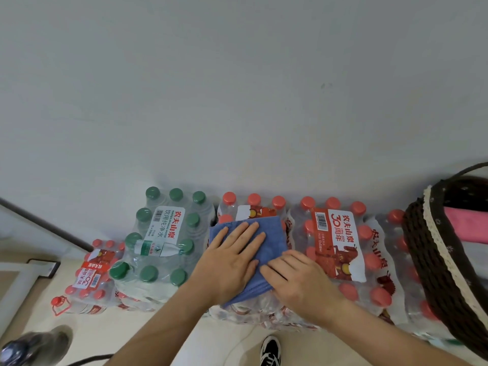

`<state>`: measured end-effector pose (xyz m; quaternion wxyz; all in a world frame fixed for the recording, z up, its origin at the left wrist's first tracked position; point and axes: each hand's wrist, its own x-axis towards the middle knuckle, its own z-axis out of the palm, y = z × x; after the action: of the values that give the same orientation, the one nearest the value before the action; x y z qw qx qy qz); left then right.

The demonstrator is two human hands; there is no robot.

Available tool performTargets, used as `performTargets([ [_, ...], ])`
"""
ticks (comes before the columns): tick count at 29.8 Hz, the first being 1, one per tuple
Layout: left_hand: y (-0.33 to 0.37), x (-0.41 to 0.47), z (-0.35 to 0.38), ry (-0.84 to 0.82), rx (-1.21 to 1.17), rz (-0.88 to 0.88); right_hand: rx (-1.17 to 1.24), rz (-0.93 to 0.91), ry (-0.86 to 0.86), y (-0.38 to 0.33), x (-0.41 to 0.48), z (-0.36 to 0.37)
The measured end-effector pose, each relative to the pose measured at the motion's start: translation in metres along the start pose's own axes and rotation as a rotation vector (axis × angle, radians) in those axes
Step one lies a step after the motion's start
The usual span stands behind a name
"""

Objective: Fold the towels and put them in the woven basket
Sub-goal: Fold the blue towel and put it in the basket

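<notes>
Blue towel [274, 233] atop bottle pack [253, 200], left hand [232, 257] and right hand [298, 281] pressing it, fingers [250, 231] straight

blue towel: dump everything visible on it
The blue towel is plain mid-blue, soft terry-looking cloth, folded into a rough rectangle. It lies flat on a shrink-wrapped pack of red-capped water bottles. The left hand presses flat on its left part and the right hand rests on its near right edge, both with fingers extended. It sits left of the woven basket, not in it and not touching it.
</notes>
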<state>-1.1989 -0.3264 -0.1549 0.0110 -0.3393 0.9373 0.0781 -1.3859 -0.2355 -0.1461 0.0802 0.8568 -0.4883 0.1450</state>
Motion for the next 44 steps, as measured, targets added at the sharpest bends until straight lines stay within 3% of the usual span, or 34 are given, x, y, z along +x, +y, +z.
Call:
performTargets([
  [4,-0.002,0.002,-0.001,0.022,-0.035,0.012,0.039,0.017,-0.046,0.006,0.011,-0.005],
  [8,0.008,-0.016,-0.028,0.106,-0.357,-0.029,0.196,0.127,-0.286,0.016,0.034,-0.018],
  [11,0.018,-0.045,-0.032,0.079,-0.367,-0.091,0.308,0.242,-0.440,0.026,0.048,-0.028],
  [17,0.015,-0.044,-0.019,0.235,-0.461,-0.275,0.577,0.477,-0.487,0.043,0.061,-0.030],
  [21,0.002,-0.027,-0.034,0.261,-0.495,-0.327,0.786,0.607,-0.420,0.050,0.063,-0.026],
  [28,-0.020,0.010,-0.055,0.006,-0.366,-0.316,0.971,0.752,-0.354,0.054,0.063,-0.021],
  [32,-0.030,0.024,-0.064,-0.091,-0.462,-0.359,1.029,0.845,-0.314,0.063,0.065,-0.015],
  [34,-0.035,0.023,-0.060,-0.037,-0.604,-0.463,1.030,0.881,-0.277,0.066,0.067,-0.010],
  [36,-0.036,0.018,-0.050,0.145,-0.722,-0.618,1.035,0.929,-0.235,0.066,0.070,-0.004],
  [39,-0.027,0.013,-0.036,0.318,-0.652,-0.708,0.960,1.020,-0.142,0.062,0.072,0.008],
  [44,-0.018,0.019,-0.032,0.396,-0.568,-0.760,0.909,1.067,-0.044,0.061,0.074,0.015],
])
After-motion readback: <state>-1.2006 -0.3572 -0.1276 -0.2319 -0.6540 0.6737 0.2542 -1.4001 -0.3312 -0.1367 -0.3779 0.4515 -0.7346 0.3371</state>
